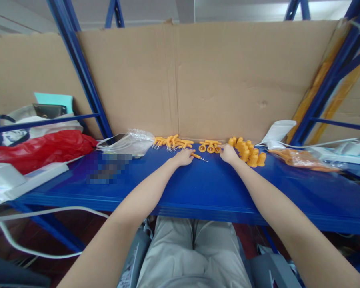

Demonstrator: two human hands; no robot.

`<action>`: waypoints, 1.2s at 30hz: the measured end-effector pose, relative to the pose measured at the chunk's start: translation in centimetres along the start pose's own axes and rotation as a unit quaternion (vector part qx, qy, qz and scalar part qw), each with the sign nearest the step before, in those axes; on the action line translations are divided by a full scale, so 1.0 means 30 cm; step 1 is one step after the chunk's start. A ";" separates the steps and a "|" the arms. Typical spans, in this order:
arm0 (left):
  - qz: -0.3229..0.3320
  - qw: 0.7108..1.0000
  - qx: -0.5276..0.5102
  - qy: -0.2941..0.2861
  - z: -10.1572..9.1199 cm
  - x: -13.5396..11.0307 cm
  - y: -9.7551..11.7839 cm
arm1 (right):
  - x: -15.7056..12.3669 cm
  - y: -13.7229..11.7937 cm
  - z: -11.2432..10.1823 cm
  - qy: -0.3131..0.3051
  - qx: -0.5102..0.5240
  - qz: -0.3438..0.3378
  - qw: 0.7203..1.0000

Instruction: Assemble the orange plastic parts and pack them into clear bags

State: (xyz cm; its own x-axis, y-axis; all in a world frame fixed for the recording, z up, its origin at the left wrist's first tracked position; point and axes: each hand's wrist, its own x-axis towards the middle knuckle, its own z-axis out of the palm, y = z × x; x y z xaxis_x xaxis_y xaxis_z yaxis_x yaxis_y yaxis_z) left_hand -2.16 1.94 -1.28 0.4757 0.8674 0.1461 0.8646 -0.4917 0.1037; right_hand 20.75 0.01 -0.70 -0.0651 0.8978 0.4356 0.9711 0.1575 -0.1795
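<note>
My left hand (pixel 184 157) is closed around an orange-yellow corkscrew (pixel 196 155), whose bare metal spiral points right, just above the blue tabletop. A pile of similar orange-yellow corkscrew pieces with exposed spirals (pixel 171 141) lies behind that hand. Between my hands, assembled-looking corkscrews (pixel 210 147) lie in a row, their round hollow ends facing me. My right hand (pixel 229 154) has its fingers closed at the rightmost corkscrew (pixel 217 149) of this row; the fingertips are partly hidden. Several orange-yellow hollow sleeves (pixel 253 159) stand upright in a cluster beside my right wrist.
A blue table (pixel 204 192) backs onto a cardboard wall (pixel 198 80) between blue metal posts. Clear plastic bags (pixel 132 144), a red bag (pixel 48 148) and a white power strip (pixel 36 180) lie left. An orange plastic packet (pixel 306 159) lies right.
</note>
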 end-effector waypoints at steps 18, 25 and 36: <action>0.014 1.000 0.007 0.001 -0.012 -0.012 0.017 | 0.032 0.017 0.070 0.012 0.171 0.002 0.985; 0.013 1.000 0.011 0.005 -0.009 -0.009 0.017 | 0.030 0.024 0.089 0.022 0.189 -0.043 0.981; 0.007 0.999 0.028 0.037 0.002 0.000 0.002 | 0.037 0.022 0.065 0.020 0.176 -0.021 0.984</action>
State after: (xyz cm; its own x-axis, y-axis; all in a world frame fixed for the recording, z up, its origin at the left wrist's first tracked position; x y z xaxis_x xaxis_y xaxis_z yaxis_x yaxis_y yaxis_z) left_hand -2.10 1.93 -1.34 0.4769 0.8511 0.2195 0.8663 -0.4973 0.0463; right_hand 20.87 1.92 -2.05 -0.0876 0.8713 0.4829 0.8274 0.3336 -0.4518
